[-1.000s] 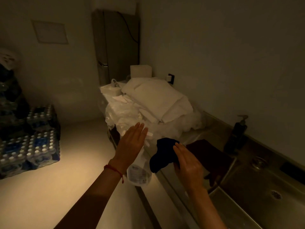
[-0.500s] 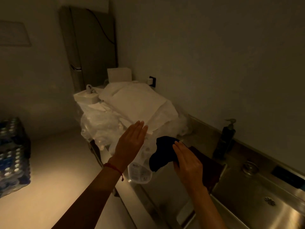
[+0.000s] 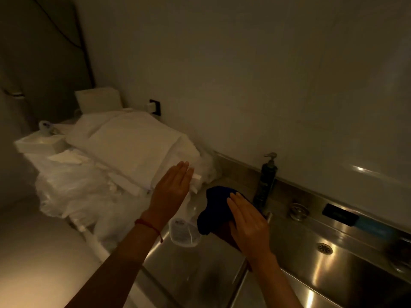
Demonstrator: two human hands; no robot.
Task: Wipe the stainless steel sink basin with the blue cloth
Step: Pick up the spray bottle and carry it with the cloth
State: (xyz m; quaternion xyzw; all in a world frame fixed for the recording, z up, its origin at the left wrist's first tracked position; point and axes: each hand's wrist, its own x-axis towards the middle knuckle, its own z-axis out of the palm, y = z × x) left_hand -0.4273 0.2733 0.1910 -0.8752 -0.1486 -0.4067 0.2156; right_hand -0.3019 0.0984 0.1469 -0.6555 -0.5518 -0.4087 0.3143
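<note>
The blue cloth (image 3: 216,204) hangs bunched from the right hand (image 3: 248,225), above the steel worktop (image 3: 178,261) just left of the sink basin (image 3: 347,265). The hand is seen from the back, its fingers (image 3: 236,202) straight and close together over the cloth; the thumb is hidden underneath, so I cannot tell how the cloth is actually gripped. A darker brownish patch shows below the cloth, at the palm's edge (too dim to name). The left hand (image 3: 172,190) is held flat, fingers straight and together, with a red string (image 3: 148,224) round the wrist. Beneath it hangs a clear spray bottle (image 3: 183,230), its top covered by the palm, so whether the hand holds it cannot be seen. The basin lies at the lower right, cut off by the frame, with a round drain (image 3: 324,248) in its floor. A dark pump bottle (image 3: 265,178) stands at the wall behind the cloth. White folded linen (image 3: 133,147) and plastic bags (image 3: 73,192) are piled at the left.
</note>
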